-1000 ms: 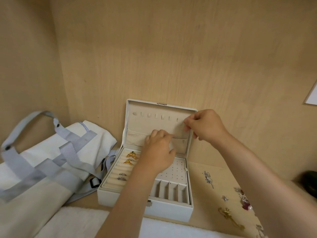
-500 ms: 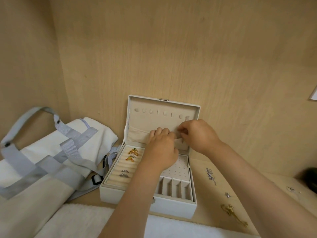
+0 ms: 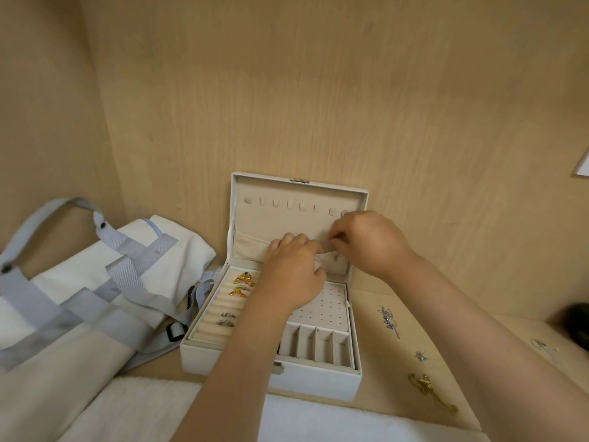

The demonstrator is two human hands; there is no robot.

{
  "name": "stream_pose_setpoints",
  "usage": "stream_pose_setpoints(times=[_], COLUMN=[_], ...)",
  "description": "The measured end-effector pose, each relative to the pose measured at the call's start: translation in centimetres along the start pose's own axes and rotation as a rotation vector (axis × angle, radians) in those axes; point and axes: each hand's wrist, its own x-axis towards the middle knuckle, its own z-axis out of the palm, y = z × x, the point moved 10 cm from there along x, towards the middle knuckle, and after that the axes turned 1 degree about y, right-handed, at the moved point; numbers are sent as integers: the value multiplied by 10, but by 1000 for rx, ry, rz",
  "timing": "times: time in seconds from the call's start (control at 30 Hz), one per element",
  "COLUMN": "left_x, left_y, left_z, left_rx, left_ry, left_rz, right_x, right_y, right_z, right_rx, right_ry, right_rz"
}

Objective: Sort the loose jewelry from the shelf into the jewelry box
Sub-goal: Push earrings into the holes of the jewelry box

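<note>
The shelf (image 3: 376, 390) is carrying everything. A cloth bag (image 3: 95, 282) is lying at nine o'clock of the jewelry box (image 3: 287, 382), which is standing open with its lid (image 3: 299, 191) leaning back against the wall at twelve o'clock.

The left hand (image 3: 293, 275) is reaching over the tray, and its grip is curling over the top edge of the lid's pocket (image 3: 251, 247), apparently holding it open. The right hand (image 3: 373, 244) is working at the pocket's mouth, at two o'clock of the left hand. Its fingertips (image 3: 333, 244) are pinching together there, but I cannot tell whether that grip is grasping a small piece or only the cloth.

Sorting is looking partly done. Two gold rings (image 3: 243, 280) and two silver rings (image 3: 227, 319) are sitting in the ring rolls at the tray's nine o'clock side; the dotted pad and the visible slots are showing nothing.

Several pieces are waiting on the shelf at three to four o'clock of the box: a silver pin (image 3: 388, 319), a tiny silver piece (image 3: 420, 356), a gold brooch (image 3: 425, 382) and a faint pale piece (image 3: 541, 344).
</note>
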Motion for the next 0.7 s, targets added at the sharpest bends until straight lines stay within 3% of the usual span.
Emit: stream_pose_setpoints(times=[0.1, 0.3, 0.47, 0.57, 0.7], left_x=[0, 0, 0, 0, -1], left_y=[0, -1, 0, 0, 1], left_z=[0, 1, 0, -1, -1], left_rx=[4, -2, 3, 14, 14], left_ry=[-8, -13, -5, -5, -6], left_rz=[-9, -15, -11, -9, -6], right_x=[-5, -2, 4, 3, -6], right_y=[-13, -9, 0, -7, -2], right_z=[13, 16, -6, 17, 26], right_rx=[-135, -218, -212, -279, -71], right_ry=[-94, -66, 106, -25, -63], right_rz=[-84, -100, -21, -62, -84])
